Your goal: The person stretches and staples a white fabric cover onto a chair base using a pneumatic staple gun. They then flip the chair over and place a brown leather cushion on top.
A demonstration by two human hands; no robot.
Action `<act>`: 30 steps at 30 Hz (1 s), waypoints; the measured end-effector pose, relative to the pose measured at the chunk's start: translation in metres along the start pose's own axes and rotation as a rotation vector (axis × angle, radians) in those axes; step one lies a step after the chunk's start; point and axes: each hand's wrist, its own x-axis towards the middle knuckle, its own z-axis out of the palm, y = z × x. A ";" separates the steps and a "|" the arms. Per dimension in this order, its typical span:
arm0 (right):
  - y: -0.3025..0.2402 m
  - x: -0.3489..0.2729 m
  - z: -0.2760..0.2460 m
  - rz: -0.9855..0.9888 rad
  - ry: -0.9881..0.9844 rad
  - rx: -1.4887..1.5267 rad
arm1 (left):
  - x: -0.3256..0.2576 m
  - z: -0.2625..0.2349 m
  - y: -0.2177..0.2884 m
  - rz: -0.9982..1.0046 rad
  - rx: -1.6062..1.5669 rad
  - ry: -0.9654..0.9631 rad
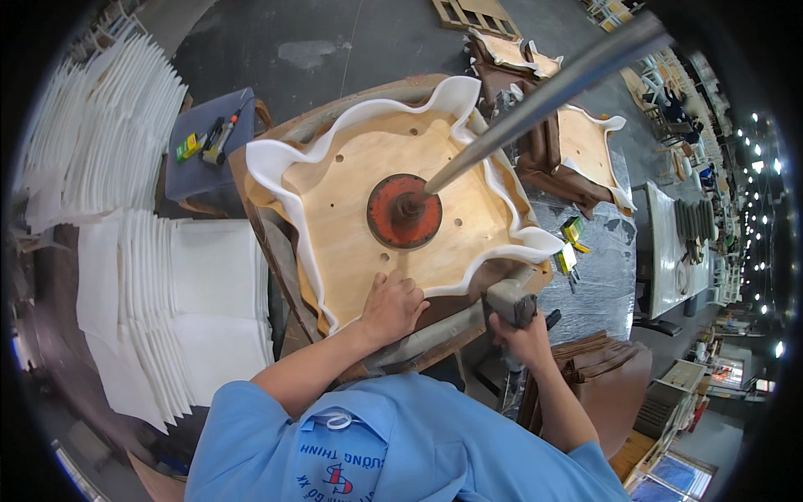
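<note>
We see the wooden panel (pixel 335 238) in front of the person's body, w/ the red disc (pixel 383 224) on its middle, at the lower end of a metal rod (pixel 539 109). White padding (pixel 542 243) stands up wavy around its edge. The L hand (pixel 395 308) lies w/ curled fingers at the near edge; we can't tell if it grips or only presses. The R hand (pixel 520 339) is closed on the handle of a grey tool (pixel 510 301), apart from the L one. In our opinion, the padding may fold badly, b/c its corners look loose. Also the L fingers may be hurt (we would be careful here) if the tool slips toward them. Abt writing: the blue shirt (pixel 427 435) bears dark lettering and a red emblem (pixel 338 479).
</note>
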 end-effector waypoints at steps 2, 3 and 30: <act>-0.010 -0.015 0.013 0.045 -0.070 -0.004 | -0.002 0.008 -0.003 -0.027 -0.059 0.057; -0.014 -0.019 0.024 0.065 -0.104 0.017 | -0.003 0.010 -0.003 -0.038 -0.070 0.075; -0.055 -0.006 0.085 0.201 -0.159 -0.199 | -0.007 0.017 -0.003 -0.084 -0.151 0.119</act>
